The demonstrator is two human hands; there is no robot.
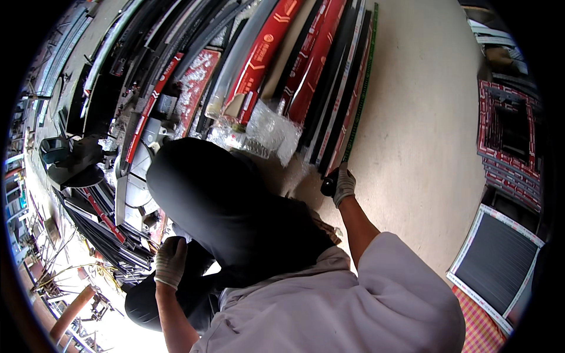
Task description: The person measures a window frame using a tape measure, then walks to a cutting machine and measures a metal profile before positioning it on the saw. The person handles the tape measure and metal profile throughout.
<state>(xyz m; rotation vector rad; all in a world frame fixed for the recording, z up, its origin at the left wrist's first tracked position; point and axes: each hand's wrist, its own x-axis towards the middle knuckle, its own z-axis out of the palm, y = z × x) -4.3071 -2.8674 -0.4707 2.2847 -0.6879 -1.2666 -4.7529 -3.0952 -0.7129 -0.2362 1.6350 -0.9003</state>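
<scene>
My right hand [344,187], in a pale knit glove, is closed around a black rounded thing that looks like a tape measure [329,185]. A narrow green marked strip [360,97], apparently its blade, runs from the hand along the outer side of long profiles [338,112] with black, white and red faces. The hand is close to the profiles' near ends. My left hand [170,263], also gloved, is curled closed by my bent leg; its dark fingertips and whatever they may hold cannot be made out.
Red-wrapped profiles [262,56] and crumpled clear wrap [273,130] lie ahead. More dark profiles and a machine [73,162] are at left. Stacked red-and-black frames [509,138] and a white-edged dark panel [497,262] stand at right, beside a checked cloth [479,315].
</scene>
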